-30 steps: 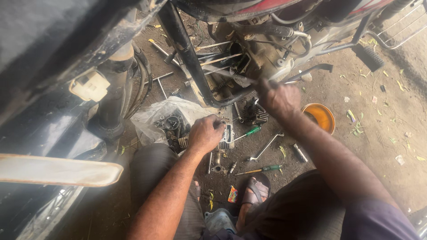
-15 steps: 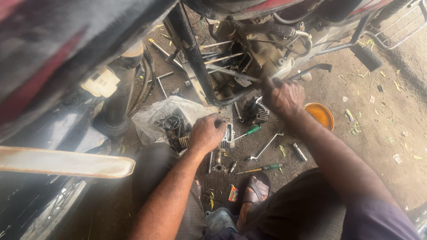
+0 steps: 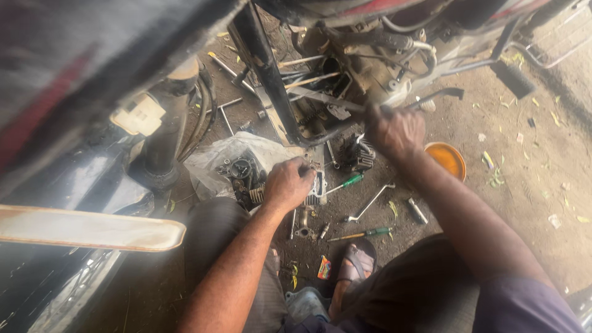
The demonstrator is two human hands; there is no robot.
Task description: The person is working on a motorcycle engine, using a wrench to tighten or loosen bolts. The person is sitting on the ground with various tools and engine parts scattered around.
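Left hand [image 3: 288,184], fingers curled together on a grey finned metal engine part [image 3: 316,188], lies nearer; right hand [image 3: 394,131] grips something unclear farther right.

A bowl [image 3: 448,159] lay on the ground [image 3: 530,203] right of the screwdrivers [image 3: 345,183]; engine parts [image 3: 243,176] sat left, on plastic sheet [image 3: 216,157].

Hands [image 3: 288,184] (greasy) among engine parts [image 3: 246,176]

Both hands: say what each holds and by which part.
The left hand rests on a metal engine part; its grip is hidden. The right hand grips the motorcycle frame tube.
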